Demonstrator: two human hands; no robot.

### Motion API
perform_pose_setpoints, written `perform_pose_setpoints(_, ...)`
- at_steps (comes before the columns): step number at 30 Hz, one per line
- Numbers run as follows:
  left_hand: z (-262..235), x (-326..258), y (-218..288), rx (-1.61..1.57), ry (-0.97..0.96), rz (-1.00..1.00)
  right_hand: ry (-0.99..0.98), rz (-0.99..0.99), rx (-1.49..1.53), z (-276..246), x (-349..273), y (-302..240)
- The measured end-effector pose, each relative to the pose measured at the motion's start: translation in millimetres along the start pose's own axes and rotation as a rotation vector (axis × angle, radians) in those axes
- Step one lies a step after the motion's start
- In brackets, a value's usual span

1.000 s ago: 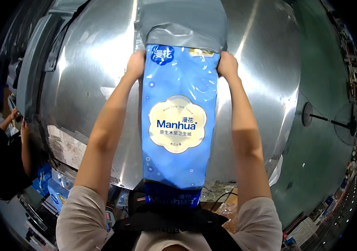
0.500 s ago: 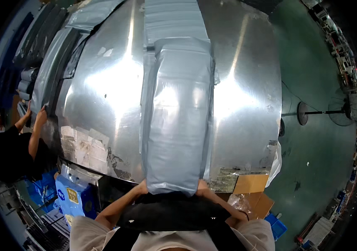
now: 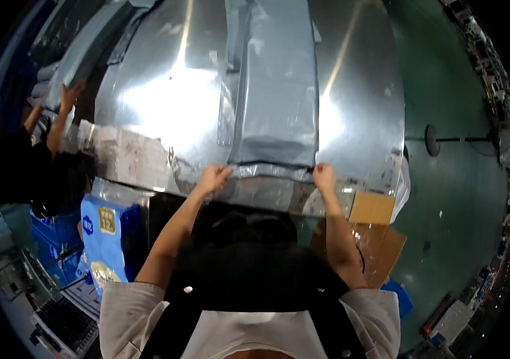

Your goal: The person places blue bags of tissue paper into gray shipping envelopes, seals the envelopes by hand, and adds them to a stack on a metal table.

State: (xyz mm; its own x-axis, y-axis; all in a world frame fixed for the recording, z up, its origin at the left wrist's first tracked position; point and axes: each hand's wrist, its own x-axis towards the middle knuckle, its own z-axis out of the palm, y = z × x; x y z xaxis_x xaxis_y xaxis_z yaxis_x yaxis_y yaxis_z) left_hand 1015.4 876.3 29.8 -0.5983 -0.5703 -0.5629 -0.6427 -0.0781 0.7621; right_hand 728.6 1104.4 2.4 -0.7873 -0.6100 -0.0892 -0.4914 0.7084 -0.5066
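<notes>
A long grey plastic mailer bag (image 3: 279, 90), filled and bulging, lies lengthwise on the shiny metal worktop (image 3: 165, 96), running from the near edge away from the person. Its surface is dull and creased, with a flattened seam across the near end.

The left hand (image 3: 214, 178) pinches the bag's near left corner, fingers curled shut on the plastic. The right hand (image 3: 325, 177) pinches the near right corner the same way. Both hands sit just at the worktop's front edge.

One grey bag is in hand; a second flat grey strip lies beside it on the left, partly under it. One blue pack of tissue (image 3: 104, 239) stands below the worktop at the person's left, and brown cardboard (image 3: 374, 215) lies on the green floor (image 3: 452, 179) to the right.

Bare metal stretches wide on both sides of the bag. At far left another person's hand (image 3: 69, 96) reaches up to a further grey bag, well apart.
</notes>
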Motion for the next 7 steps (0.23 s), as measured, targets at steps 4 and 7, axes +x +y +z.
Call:
perform_pose_setpoints(4,9,-13,-35,-0.073,0.09,0.127,0.222,0.027,0.032,-2,-53,-82)
perform_pose_setpoints(7,14,-20,-26,-0.18,0.079,0.086,0.196,-0.404,0.121,48,-62,-119)
